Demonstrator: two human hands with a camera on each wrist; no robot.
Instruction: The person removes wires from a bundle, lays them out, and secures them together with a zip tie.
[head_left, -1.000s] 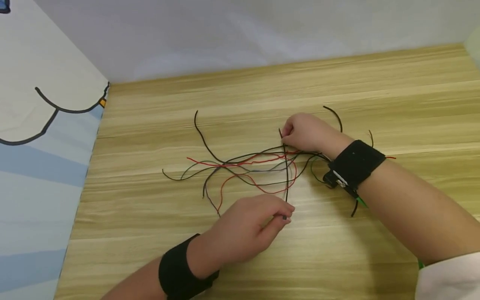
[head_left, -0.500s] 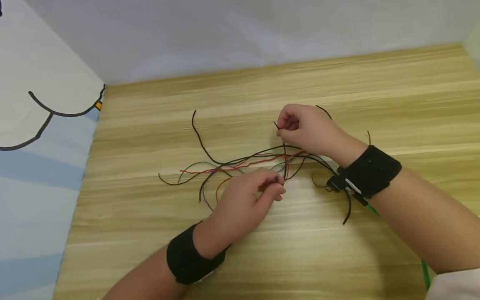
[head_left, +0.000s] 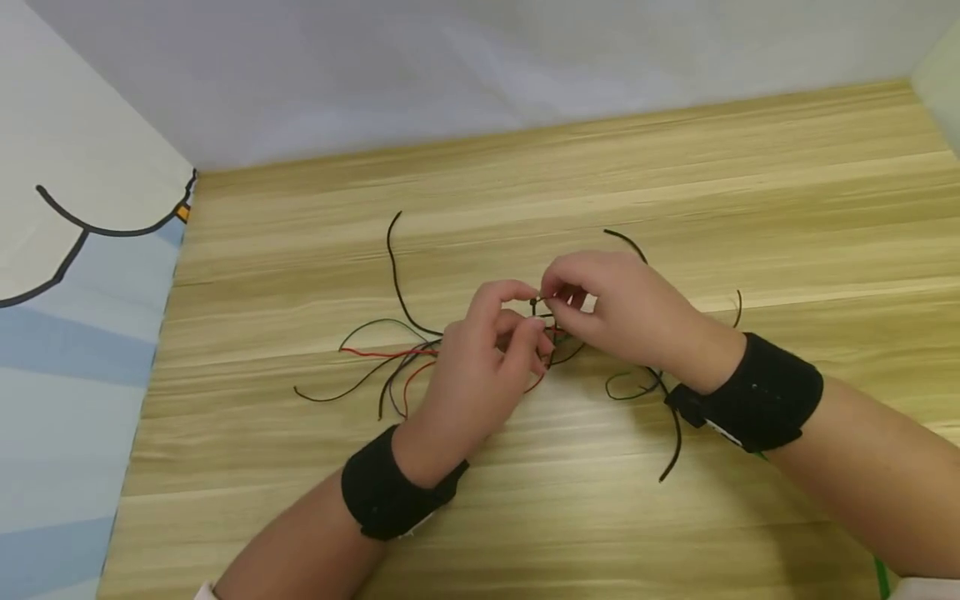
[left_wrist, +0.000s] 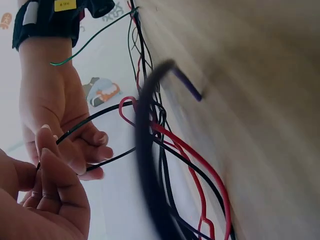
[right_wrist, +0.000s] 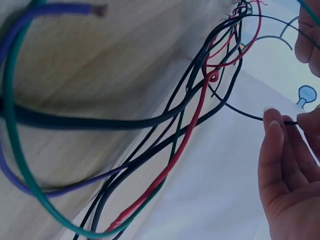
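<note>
A bundle of thin wires, black, red, green and purple (left_wrist: pixel 152 115), lies across the table. A black cable tie (left_wrist: pixel 90 118) runs round under the bundle, its two strands rising to my hands. My left hand (head_left: pixel 476 362) pinches it close to its small square head (head_left: pixel 533 301) between thumb and index finger. My right hand (head_left: pixel 618 304) pinches the tie's thin tail just beside that head, fingertips almost touching the left ones. In the right wrist view my right hand (right_wrist: pixel 285 165) holds a black strand. Whether the tail passes through the head I cannot tell.
Loose wire ends fan out left, such as a curved black wire (head_left: pixel 393 267) and a red wire (head_left: pixel 367 353). Another black wire (head_left: pixel 675 433) curls out below the right wristband (head_left: pixel 757 396). The wood-grain table (head_left: pixel 300 500) meets a pale wall (head_left: pixel 450 75).
My hands have come together above the bundle; the left rose and the right came down slightly. The tie, earlier stretched straight between them, is now bent with its ends close together.
</note>
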